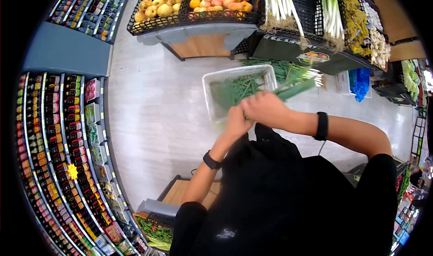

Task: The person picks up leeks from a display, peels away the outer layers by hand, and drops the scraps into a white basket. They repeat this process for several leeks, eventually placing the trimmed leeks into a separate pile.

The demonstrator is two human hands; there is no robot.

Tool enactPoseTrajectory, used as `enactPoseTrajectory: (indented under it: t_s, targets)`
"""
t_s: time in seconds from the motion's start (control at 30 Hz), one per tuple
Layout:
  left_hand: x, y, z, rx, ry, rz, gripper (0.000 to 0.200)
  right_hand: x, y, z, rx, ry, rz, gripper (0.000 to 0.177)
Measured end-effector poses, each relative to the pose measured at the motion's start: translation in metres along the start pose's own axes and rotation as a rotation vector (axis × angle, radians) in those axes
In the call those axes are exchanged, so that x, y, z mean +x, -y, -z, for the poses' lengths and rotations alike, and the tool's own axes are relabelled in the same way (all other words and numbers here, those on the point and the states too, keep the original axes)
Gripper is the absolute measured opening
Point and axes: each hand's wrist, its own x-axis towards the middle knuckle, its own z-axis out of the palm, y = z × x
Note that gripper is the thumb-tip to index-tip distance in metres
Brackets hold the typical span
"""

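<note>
Seemingly midway: green trimmings [237,91] already down in the white basket [212,82], bunch of green stalks [295,88] gripped above its near right corner by the closed right hand [266,106], left hand [237,121] clenched at the bunch's lower end, loose stalks [276,66] beyond the far edge.

Around the left hand [237,121] and right hand [264,107], the widest free room lies at 9 o'clock: bare floor [149,121] up to the bottle shelves [58,143]. At 12 o'clock the white crate [212,82] (greens lying in it) stands close, with the fruit stand [198,30] beyond. The gripped green stalks [295,88] jut toward 2 o'clock, where the vegetable stand [293,48] and blue bag [359,82] block.
</note>
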Motion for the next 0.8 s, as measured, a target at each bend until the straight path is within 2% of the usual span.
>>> enactPoseTrajectory:
  t_s: [0.03,0.1,0.13,0.17,0.2,0.27,0.37,0.4,0.47,0.53,0.57,0.6,0.63,0.67,0.73,0.8]
  targets:
    - [0.006,0.001,0.000,0.130,-0.018,-0.020,0.033,0.009,0.006,-0.004,-0.070,-0.067,-0.048,0.020]
    - [0.009,-0.003,0.005,0.093,-0.070,0.002,0.028,0.017,0.008,-0.008,-0.154,-0.123,-0.103,0.019]
    - [0.010,-0.005,0.010,0.074,-0.128,0.039,0.022,0.020,0.005,-0.010,-0.031,-0.056,-0.106,0.017]
    - [0.009,0.001,0.009,0.125,-0.073,0.060,0.021,0.022,0.004,-0.013,0.099,0.008,-0.108,0.015]
    - [0.008,0.004,0.009,0.120,-0.069,0.061,0.021,0.024,0.003,-0.012,0.099,0.014,-0.112,0.015]
    - [0.006,0.011,0.011,0.172,-0.057,-0.077,0.022,0.028,0.002,-0.010,0.150,0.212,-0.084,0.013]
    - [0.000,0.016,0.023,0.146,0.049,-0.005,0.026,0.044,-0.001,0.002,0.238,0.318,-0.061,0.014]
    - [-0.005,0.017,0.028,0.142,0.052,0.004,0.026,0.046,0.002,0.005,0.246,0.324,-0.057,0.014]
    - [-0.015,0.017,0.041,0.222,0.113,0.022,0.029,0.051,0.003,0.014,0.442,0.295,-0.027,0.014]
    - [-0.038,0.024,0.043,0.130,0.016,0.035,0.031,0.055,0.007,0.013,0.506,0.319,0.123,0.014]
    - [-0.047,0.030,0.046,0.176,-0.045,-0.094,0.031,0.051,0.009,0.003,0.576,0.186,0.177,0.017]
    - [-0.050,0.014,0.062,0.254,0.050,0.064,0.028,0.051,-0.003,0.026,0.854,0.222,0.167,0.019]
    - [-0.055,0.015,0.081,0.257,0.102,0.066,0.020,0.048,-0.014,0.037,0.770,0.246,0.215,0.021]
    - [-0.068,0.034,0.092,0.210,0.049,-0.036,0.014,0.043,-0.019,0.031,0.708,0.172,0.227,0.026]
    - [-0.074,0.019,0.116,0.196,-0.009,0.128,0.011,0.038,-0.028,0.026,0.703,0.068,0.075,0.029]
    - [-0.070,-0.007,0.136,0.134,-0.057,0.087,0.012,0.047,-0.034,0.008,0.725,-0.078,-0.035,0.031]
